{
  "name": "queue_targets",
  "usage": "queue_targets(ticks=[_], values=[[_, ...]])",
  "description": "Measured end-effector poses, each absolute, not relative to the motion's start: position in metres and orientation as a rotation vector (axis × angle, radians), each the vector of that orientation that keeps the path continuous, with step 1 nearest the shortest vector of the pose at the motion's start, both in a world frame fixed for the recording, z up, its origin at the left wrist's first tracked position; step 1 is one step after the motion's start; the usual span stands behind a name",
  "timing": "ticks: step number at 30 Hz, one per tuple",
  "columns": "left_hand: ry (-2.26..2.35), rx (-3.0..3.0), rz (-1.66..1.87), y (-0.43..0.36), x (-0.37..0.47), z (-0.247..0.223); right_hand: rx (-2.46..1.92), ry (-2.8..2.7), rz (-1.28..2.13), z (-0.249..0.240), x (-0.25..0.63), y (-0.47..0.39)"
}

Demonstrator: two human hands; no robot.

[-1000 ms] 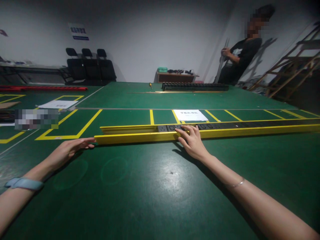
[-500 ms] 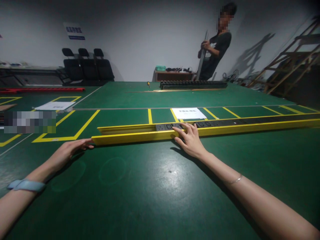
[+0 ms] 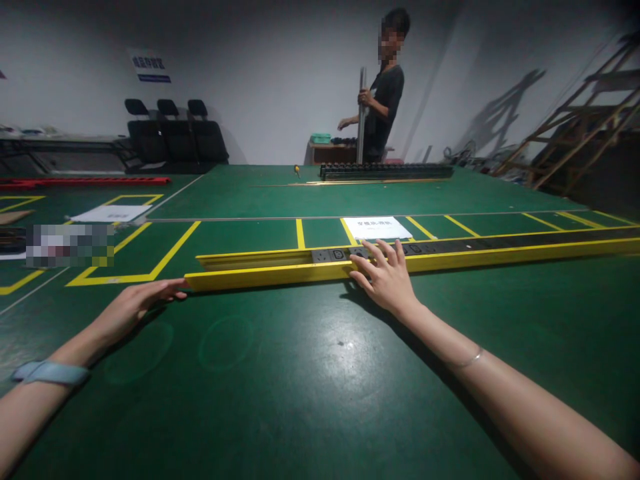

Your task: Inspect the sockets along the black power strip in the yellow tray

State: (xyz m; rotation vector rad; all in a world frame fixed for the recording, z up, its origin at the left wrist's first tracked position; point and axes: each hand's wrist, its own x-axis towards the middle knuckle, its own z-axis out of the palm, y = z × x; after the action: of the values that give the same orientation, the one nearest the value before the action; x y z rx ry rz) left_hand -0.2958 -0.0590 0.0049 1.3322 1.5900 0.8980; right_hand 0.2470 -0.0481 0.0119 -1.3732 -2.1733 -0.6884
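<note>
A long yellow channel (image 3: 270, 275) lies across the green table, running out past the right edge of the view. Inside it sits a row of black power socket modules (image 3: 327, 255), which stop short of the channel's left end, leaving that part of the trough bare. My left hand (image 3: 143, 297) rests at this left end, fingers stretched out and fingertips touching it. Over the sockets, my right hand (image 3: 387, 277) lies with spread fingers across the channel's near wall. Its fingertips cover part of the module row.
Behind the channel, a white paper sign (image 3: 377, 228) lies among yellow tape lines. Farther back are black slotted strips (image 3: 385, 171), thin rods and a small screwdriver (image 3: 297, 170). Across the table another person (image 3: 385, 100) holds upright metal bars (image 3: 361, 113). Red strips (image 3: 85, 182) lie at far left.
My right hand has shifted slightly right, its fingers more raised and spread. My left hand stays at the channel's end. The other person has moved left with the bars, one hand now off them.
</note>
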Motion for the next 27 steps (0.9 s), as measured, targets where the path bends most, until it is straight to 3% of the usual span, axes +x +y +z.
queue_targets(ticks=[12, 27], values=[[1.539, 1.335, 0.922, -0.060, -0.296, 0.007, -1.467, -2.010, -0.847, 0.012, 0.283, -0.036], [1.629, 1.355, 0.890, -0.059, -0.288, 0.009, -1.209, -2.419, -0.410, 0.008, 0.235, -0.057]])
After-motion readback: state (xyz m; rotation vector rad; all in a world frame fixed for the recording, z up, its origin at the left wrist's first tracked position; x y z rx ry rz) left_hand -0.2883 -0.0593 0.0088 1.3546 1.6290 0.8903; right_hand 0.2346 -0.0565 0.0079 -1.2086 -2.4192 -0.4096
